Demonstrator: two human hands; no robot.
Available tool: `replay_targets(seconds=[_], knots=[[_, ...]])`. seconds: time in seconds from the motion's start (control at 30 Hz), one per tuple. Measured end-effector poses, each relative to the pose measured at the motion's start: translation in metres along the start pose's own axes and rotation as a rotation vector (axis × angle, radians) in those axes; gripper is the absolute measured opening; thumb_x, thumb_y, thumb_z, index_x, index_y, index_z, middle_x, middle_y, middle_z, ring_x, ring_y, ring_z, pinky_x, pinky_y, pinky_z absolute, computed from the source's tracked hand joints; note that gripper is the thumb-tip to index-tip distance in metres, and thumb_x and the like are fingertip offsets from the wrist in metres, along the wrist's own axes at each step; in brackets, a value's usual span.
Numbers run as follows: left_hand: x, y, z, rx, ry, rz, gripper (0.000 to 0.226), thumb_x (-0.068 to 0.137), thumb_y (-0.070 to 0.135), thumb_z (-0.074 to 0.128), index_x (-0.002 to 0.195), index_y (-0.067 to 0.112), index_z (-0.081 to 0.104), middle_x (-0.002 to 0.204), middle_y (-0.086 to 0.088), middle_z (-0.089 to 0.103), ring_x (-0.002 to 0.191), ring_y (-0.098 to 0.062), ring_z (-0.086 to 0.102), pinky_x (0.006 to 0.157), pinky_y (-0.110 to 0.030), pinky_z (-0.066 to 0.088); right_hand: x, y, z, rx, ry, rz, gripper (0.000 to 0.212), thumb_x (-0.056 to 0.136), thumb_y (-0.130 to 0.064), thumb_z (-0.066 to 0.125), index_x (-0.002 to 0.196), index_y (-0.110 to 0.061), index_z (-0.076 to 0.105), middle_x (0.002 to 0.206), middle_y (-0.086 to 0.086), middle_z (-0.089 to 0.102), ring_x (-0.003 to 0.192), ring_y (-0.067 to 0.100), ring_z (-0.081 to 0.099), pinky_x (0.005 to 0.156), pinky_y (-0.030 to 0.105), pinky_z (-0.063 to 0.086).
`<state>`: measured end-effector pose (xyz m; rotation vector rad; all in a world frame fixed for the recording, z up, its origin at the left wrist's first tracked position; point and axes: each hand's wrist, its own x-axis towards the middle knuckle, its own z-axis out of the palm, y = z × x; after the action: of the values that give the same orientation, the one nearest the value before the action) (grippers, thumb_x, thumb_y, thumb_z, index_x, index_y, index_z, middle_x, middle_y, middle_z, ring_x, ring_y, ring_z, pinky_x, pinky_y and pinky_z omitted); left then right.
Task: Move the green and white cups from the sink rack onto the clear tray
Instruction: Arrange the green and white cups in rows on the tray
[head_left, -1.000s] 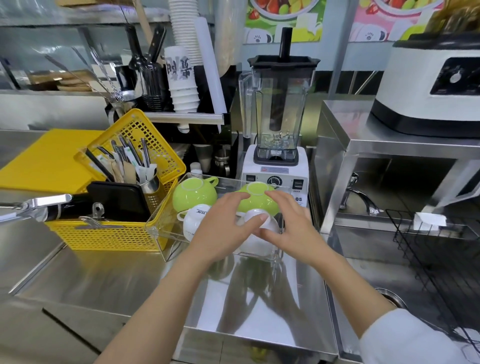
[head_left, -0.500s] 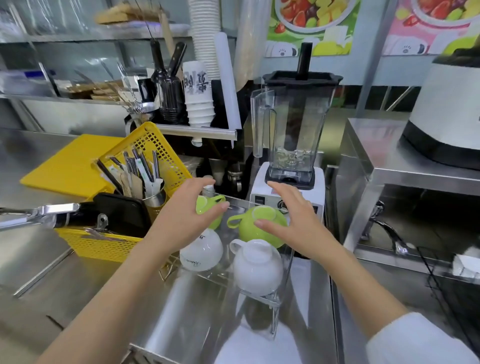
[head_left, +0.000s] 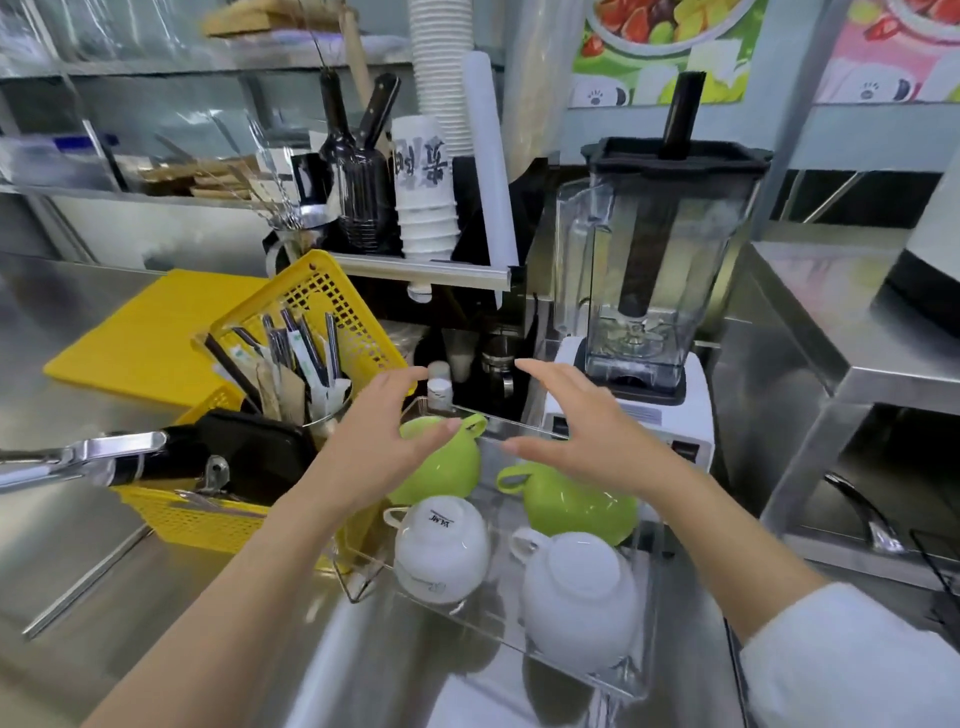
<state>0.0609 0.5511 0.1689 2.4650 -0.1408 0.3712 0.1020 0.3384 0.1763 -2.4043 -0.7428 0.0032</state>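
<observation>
Two green cups and two white cups stand upside down in the clear tray (head_left: 641, 680) on the steel counter. The left green cup (head_left: 447, 467) and right green cup (head_left: 576, 506) are at the back. The left white cup (head_left: 441, 551) and right white cup (head_left: 579, 597) are at the front. My left hand (head_left: 379, 441) hovers over the left green cup, fingers spread, thumb tip at its handle. My right hand (head_left: 582, 431) hovers above the right green cup, fingers apart, holding nothing.
A yellow basket (head_left: 192, 512) with utensils and a black holder sits left of the tray, touching it. A blender (head_left: 649, 291) stands just behind the tray. A yellow cutting board (head_left: 135, 332) lies far left. A faucet (head_left: 862, 514) and sink are at right.
Both hands lifted off the white cups and moved back and up over the green cups. The camera came closer to the tray.
</observation>
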Motion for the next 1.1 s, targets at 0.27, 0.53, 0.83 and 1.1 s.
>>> replay_targets(seconds=[0.27, 0.53, 0.83, 1.1], knots=[[0.020, -0.039, 0.024, -0.005, -0.203, 0.043, 0.068, 0.084, 0.043, 0.060, 0.140, 0.018, 0.030, 0.147, -0.003, 0.033, 0.136, -0.017, 0.027, 0.110, -0.030, 0.022, 0.053, -0.004, 0.025, -0.026, -0.180, 0.103, 0.077, 0.077, -0.050, 0.064, 0.140, -0.038, 0.020, 0.146, -0.007, 0.031, 0.132, 0.014, 0.036, 0.104, 0.033, 0.035], [0.037, -0.057, 0.034, 0.155, -0.319, -0.046, 0.095, 0.068, 0.065, 0.063, 0.142, 0.023, 0.023, 0.132, -0.006, 0.026, 0.124, -0.024, 0.026, 0.105, -0.034, 0.027, 0.070, 0.000, 0.042, -0.131, -0.331, 0.203, 0.084, 0.076, -0.044, 0.068, 0.143, -0.035, 0.018, 0.153, -0.008, 0.027, 0.135, 0.017, 0.033, 0.111, 0.034, 0.028], [0.036, -0.053, 0.028, 0.153, -0.326, -0.064, 0.093, 0.062, 0.061, 0.071, 0.136, 0.021, 0.032, 0.130, -0.005, 0.028, 0.123, -0.024, 0.031, 0.103, -0.034, 0.032, 0.078, -0.002, 0.045, -0.242, -0.398, 0.182, 0.073, 0.075, -0.047, 0.068, 0.137, -0.027, 0.035, 0.141, -0.007, 0.042, 0.122, 0.013, 0.039, 0.100, 0.029, 0.029], [0.036, -0.048, 0.024, 0.291, -0.263, -0.008, 0.072, 0.074, 0.045, 0.069, 0.135, 0.023, 0.039, 0.138, -0.007, 0.027, 0.126, -0.027, 0.027, 0.102, -0.037, 0.030, 0.075, -0.001, 0.043, -0.418, -0.316, 0.169, 0.045, 0.081, -0.046, 0.061, 0.118, -0.022, 0.054, 0.115, -0.004, 0.059, 0.109, 0.018, 0.049, 0.095, 0.033, 0.029]])
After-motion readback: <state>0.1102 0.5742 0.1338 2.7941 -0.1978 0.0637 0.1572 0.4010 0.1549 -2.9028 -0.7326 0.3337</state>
